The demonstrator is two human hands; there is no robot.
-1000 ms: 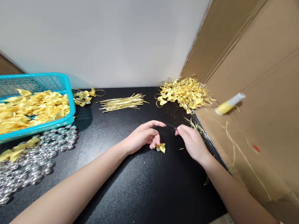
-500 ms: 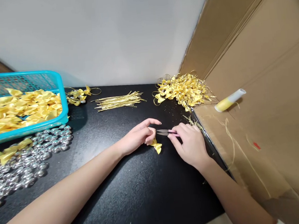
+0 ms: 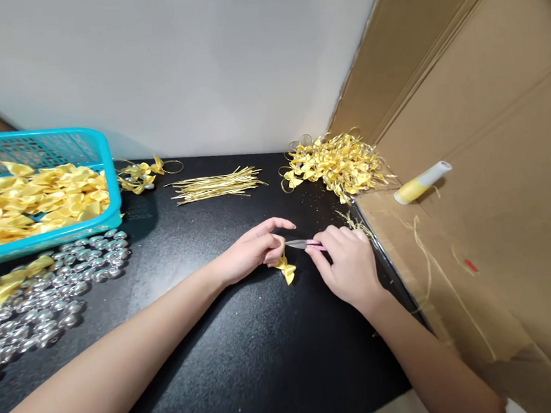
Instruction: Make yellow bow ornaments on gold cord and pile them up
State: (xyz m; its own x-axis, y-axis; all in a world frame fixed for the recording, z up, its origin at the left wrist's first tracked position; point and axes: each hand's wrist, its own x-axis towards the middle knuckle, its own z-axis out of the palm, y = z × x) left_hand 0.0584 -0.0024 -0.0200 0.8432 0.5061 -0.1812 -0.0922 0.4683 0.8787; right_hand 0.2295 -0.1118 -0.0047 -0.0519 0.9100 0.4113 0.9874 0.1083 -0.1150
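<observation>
My left hand (image 3: 255, 252) is closed, its thumb and fingers pinching the top of a yellow bow (image 3: 287, 270) that hangs just above the black table (image 3: 249, 350); its index finger stretches out to the right. Small scissors with pink handles (image 3: 301, 244) are held in my right hand (image 3: 350, 261), the blades pointing left and pressed together. The blade tips reach the left fingertips, at the top of the bow. What lies between the tips and the fingers is too small to tell.
A turquoise basket (image 3: 112, 182) of yellow bows stands left, with silver beads (image 3: 48, 310) before it. Gold ties (image 3: 218, 186) lie at the back centre, between small finished bows (image 3: 138, 177) and a big heap (image 3: 336, 162). A tube (image 3: 422, 183) rests on cardboard (image 3: 498, 213) at right.
The scissor blades have closed from slightly apart to together. Both hands keep nearly the same place, and the whole view has shifted slightly.
</observation>
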